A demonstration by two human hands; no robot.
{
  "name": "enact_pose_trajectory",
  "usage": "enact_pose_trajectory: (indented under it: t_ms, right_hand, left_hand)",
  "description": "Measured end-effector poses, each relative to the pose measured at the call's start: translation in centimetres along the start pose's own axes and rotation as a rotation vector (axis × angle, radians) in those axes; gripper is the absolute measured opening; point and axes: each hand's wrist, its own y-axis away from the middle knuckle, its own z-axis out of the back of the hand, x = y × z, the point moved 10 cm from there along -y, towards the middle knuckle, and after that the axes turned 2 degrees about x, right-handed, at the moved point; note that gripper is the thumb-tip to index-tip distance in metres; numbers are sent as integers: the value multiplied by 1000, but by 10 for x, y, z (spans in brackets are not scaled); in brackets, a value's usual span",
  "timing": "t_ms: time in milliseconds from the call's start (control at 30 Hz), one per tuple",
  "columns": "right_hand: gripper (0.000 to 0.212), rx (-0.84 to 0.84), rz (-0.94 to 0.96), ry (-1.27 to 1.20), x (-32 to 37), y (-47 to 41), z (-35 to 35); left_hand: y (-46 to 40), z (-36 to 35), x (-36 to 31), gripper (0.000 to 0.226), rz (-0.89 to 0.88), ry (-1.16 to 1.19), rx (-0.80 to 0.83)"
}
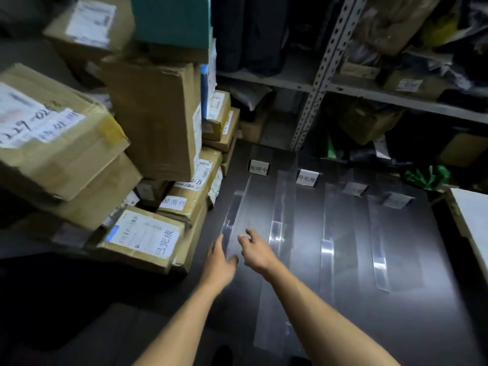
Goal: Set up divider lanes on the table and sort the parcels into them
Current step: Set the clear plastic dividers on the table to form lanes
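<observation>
Head view: both your forearms reach forward over the dark bench [343, 313], left hand [220, 262] and right hand [257, 250] flanking the leftmost clear divider [235, 220], fingers loosely spread, grip unclear; parcels [148, 241] stacked left.

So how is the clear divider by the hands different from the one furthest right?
The leftmost divider has both hands on its near end, the left hand and right hand; the rightmost divider lies untouched. The leftmost sits beside the stacked parcels; the rightmost nearer the table edge. Both are clear plastic strips.
</observation>
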Motion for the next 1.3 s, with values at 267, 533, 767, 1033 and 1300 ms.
enact_pose_trajectory:
  t_ms: [267, 533, 767, 1033, 1300]
  right_hand:
    - [58, 117, -70, -100, -15, -5, -44]
    - [55, 163, -76, -146, -3, 7, -40]
    - [59, -114, 153, -85, 42, 27, 43]
    - [50, -222, 305, -394, 65, 106, 221]
    - [44, -369, 179, -336, -76, 159, 336]
  left_hand:
    - [7, -4, 14, 56, -3, 163, 77]
    - [14, 34, -17, 52, -88, 145, -71]
    - [57, 58, -101, 52, -289, 119, -177]
    - [126, -39, -206, 48, -426, 175, -64]
    - [180, -225, -252, 58, -383, 261, 392]
